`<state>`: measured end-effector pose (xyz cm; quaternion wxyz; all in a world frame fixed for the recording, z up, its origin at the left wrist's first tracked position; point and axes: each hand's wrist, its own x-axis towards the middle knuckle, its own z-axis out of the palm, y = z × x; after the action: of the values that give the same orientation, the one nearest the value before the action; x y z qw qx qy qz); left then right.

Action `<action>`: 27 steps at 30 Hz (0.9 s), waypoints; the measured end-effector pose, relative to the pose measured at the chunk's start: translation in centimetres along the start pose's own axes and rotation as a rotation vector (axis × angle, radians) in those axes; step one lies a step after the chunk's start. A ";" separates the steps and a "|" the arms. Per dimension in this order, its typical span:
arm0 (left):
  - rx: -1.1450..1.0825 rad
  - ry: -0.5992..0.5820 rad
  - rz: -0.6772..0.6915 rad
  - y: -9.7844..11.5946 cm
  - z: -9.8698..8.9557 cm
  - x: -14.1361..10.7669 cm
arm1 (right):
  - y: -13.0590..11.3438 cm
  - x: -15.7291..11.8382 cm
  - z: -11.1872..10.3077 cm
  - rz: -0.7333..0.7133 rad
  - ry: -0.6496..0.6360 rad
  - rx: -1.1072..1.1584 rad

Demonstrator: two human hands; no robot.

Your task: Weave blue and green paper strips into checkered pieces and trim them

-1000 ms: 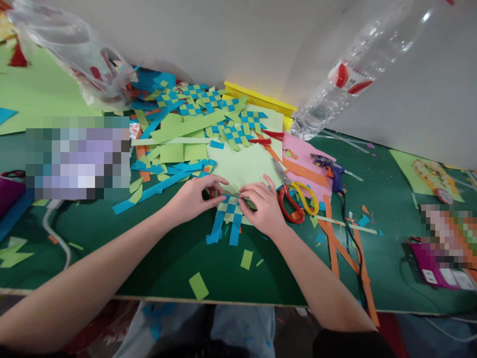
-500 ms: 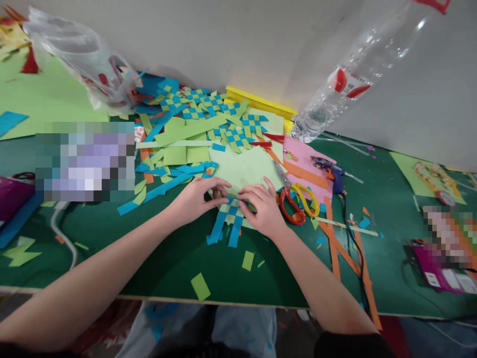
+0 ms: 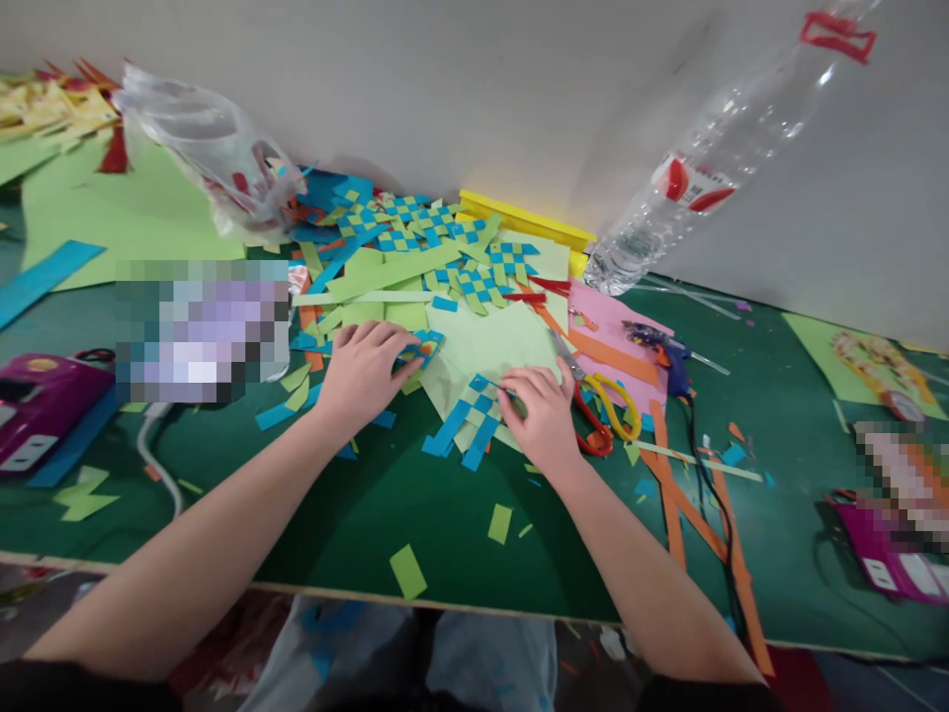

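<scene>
My right hand (image 3: 540, 413) pinches the right edge of a blue and green woven paper piece (image 3: 480, 403) between thumb and finger. Two blue strips run from its lower side, and it lies over a pale green sheet (image 3: 500, 341). My left hand (image 3: 365, 374) is off to the left, its thumb and fingers closed around a smaller blue and green paper piece (image 3: 428, 346) with an orange spot. The left fingertips partly cover that piece. Scissors (image 3: 612, 400) with red and yellow handles lie just beyond my right hand, partly hidden by it.
Woven paper pieces (image 3: 474, 282) and strips are heaped at the back. A large plastic bottle (image 3: 689, 183) leans by the wall, and a plastic bag (image 3: 212, 148) stands back left. Orange strips (image 3: 671, 504) and a dark cable (image 3: 712, 475) lie on the right, near a glue gun (image 3: 671, 356).
My left hand has left the woven piece and moved left to the smaller paper piece. My right hand stays at the woven piece's edge. The whole view has shifted slightly.
</scene>
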<state>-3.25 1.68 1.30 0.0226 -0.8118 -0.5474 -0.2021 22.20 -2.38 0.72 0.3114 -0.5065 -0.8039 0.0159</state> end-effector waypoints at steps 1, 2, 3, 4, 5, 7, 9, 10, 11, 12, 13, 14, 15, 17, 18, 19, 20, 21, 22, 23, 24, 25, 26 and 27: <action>-0.008 -0.010 0.010 0.0 0.1 0.0 | 0.1 0.0 0.0 0.003 -0.004 -0.010; -0.014 -0.017 0.013 0.0 0.1 0.0 | 0.2 0.0 0.0 0.006 -0.006 -0.019; -0.014 -0.022 0.010 0.0 0.1 0.0 | 0.4 0.0 0.1 0.007 -0.006 -0.028; -0.009 -0.024 0.003 -0.2 0.1 0.0 | 0.6 0.0 0.1 0.007 -0.005 -0.038; -0.001 -0.024 -0.008 -0.4 0.1 0.0 | 0.7 0.0 0.1 0.005 0.000 -0.048; 0.019 -0.019 -0.027 -0.8 0.1 0.1 | 1.0 0.1 0.2 0.000 0.013 -0.071; 0.022 -0.010 -0.038 -1.3 0.2 0.2 | 1.2 0.3 0.3 -0.003 0.026 -0.092; 0.020 -0.003 -0.044 -1.5 0.2 0.2 | 1.3 0.3 0.3 -0.003 0.032 -0.098; 0.019 0.001 -0.048 -1.7 0.2 0.2 | 1.3 0.4 0.3 -0.002 0.035 -0.101; 0.023 0.005 -0.055 -1.9 0.3 0.2 | 1.3 0.4 0.4 -0.001 0.034 -0.101; 0.029 0.008 -0.065 -2.0 0.3 0.2 | 1.3 0.4 0.4 0.001 0.033 -0.097; 0.039 0.012 -0.076 -2.2 0.4 0.2 | 1.3 0.4 0.4 0.004 0.030 -0.091; 0.048 0.019 -0.087 -2.3 0.4 0.2 | 1.3 0.5 0.4 0.008 0.029 -0.082; 0.050 0.047 -0.109 -2.3 0.3 0.2 | 1.2 0.5 0.3 0.025 0.030 -0.049; 0.036 0.066 -0.114 -2.2 0.2 0.3 | 1.1 0.6 0.2 0.037 0.030 -0.019; 0.013 0.088 -0.114 -1.9 0.0 0.4 | 1.0 0.6 0.1 0.055 0.032 0.020; -0.025 0.102 -0.107 -1.5 -0.2 0.4 | 0.8 0.7 0.0 0.077 0.035 0.069; -0.072 0.111 -0.094 -1.0 -0.4 0.5 | 0.7 0.7 -0.1 0.104 0.037 0.126; -0.133 0.118 -0.090 -0.4 -0.6 0.5 | 0.4 0.7 -0.2 0.138 0.040 0.188; -0.217 0.110 -0.085 0.3 -0.9 0.4 | 0.1 0.8 -0.3 0.175 0.045 0.250; -0.328 0.058 -0.063 1.1 -1.1 0.3 | -0.2 0.8 -0.4 0.212 0.049 0.306; -0.457 -0.028 -0.052 1.9 -1.3 0.1 | -0.6 0.8 -0.4 0.245 0.050 0.355; -0.588 -0.098 -0.082 2.6 -1.4 -0.1 | -1.0 0.8 -0.5 0.273 0.046 0.392; -0.690 -0.179 -0.122 3.2 -1.4 -0.3 | -1.3 0.8 -0.5 0.297 0.042 0.418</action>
<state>-0.87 -0.22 3.13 -0.3131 -0.7519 -0.4940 -0.3041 21.12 -2.48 1.97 0.4201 -0.5441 -0.6932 0.2167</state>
